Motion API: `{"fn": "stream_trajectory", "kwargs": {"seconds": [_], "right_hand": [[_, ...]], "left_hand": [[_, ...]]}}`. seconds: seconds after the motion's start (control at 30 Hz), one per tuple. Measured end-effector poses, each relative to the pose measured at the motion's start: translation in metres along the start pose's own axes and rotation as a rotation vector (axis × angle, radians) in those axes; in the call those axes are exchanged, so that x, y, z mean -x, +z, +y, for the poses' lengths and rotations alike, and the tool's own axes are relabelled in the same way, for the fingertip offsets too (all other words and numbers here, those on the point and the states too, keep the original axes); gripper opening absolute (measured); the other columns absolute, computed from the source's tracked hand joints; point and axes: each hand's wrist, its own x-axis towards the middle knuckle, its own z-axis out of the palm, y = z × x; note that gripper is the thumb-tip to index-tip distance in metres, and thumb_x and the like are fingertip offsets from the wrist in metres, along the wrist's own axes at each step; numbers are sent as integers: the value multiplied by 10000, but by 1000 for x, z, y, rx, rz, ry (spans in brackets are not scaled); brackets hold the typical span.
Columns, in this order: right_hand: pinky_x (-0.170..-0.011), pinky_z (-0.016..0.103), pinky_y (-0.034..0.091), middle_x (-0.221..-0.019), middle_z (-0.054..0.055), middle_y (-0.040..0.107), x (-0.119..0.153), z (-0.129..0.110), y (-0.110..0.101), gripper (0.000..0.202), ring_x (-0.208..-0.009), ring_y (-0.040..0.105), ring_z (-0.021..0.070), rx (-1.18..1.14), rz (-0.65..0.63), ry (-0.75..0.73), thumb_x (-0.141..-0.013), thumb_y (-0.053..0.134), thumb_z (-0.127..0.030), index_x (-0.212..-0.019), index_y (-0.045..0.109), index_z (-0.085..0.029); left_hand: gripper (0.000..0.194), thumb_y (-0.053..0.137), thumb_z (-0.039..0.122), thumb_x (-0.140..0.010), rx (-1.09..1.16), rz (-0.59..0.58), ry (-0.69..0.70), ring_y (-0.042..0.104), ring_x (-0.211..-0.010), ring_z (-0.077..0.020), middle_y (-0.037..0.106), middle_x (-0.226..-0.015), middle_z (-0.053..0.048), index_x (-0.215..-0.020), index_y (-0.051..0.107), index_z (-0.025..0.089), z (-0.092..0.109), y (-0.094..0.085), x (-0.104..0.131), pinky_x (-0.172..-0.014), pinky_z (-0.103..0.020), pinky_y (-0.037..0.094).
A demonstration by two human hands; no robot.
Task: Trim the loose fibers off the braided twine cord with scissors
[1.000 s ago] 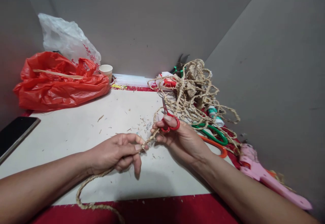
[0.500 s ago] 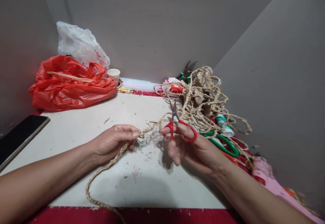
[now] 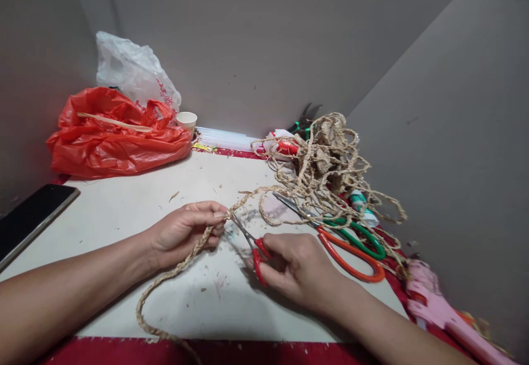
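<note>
Above the middle of the white board point(image 3: 239, 310), the person's left hand point(image 3: 182, 232) pinches a braided rope point(image 3: 181, 267) between thumb and forefinger, the other fingers curled in underneath. The right hand point(image 3: 300, 268), over the board's right half, is closed around the handles of the small red-handled scissors point(image 3: 250, 238) — their tips point at the rope just beside the pinch, though whether the blades touch it is hard to tell. One stretch of rope loops down across the board's near left part and over its near edge, onto the red surface point(image 3: 206, 351); the other runs toward a tangled rope heap point(image 3: 326, 161) at the board's far right corner. Larger scissors point(image 3: 324, 236) with one green and one orange handle lie along the board's right side, and a pink glue gun point(image 3: 433, 304) sits past its right edge. At the board's far left corner rests a crumpled red bag point(image 3: 119, 139), with a paper cup point(image 3: 187, 122) and clear sticks point(image 3: 227, 139) along the far edge — and a dark-screened phone point(image 3: 33, 219) lies at the board's left edge.
</note>
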Motion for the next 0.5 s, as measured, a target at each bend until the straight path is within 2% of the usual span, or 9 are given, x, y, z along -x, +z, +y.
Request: {"fn": "stream_trajectory", "kwargs": {"seconds": [0.27, 0.5], "right_hand": [[-513, 239, 224, -496, -22, 498, -1, 2, 3, 220, -460, 393, 94, 188, 91, -70, -776, 539, -270, -586, 465, -187], [-525, 254, 220, -502, -12, 519, 1, 1, 6, 210, -470, 424, 110, 255, 125, -133, -798, 530, -277, -611, 505, -185]], "left_hand": [[47, 618, 87, -793, 19, 38, -9, 453, -583, -77, 488, -665, -11, -771, 612, 128, -5, 5, 1, -549, -177, 406], [61, 580, 52, -778, 115, 41, -94, 501, -620, -99, 518, -669, -39, -776, 600, 110, -5, 10, 5, -585, -198, 468]]}}
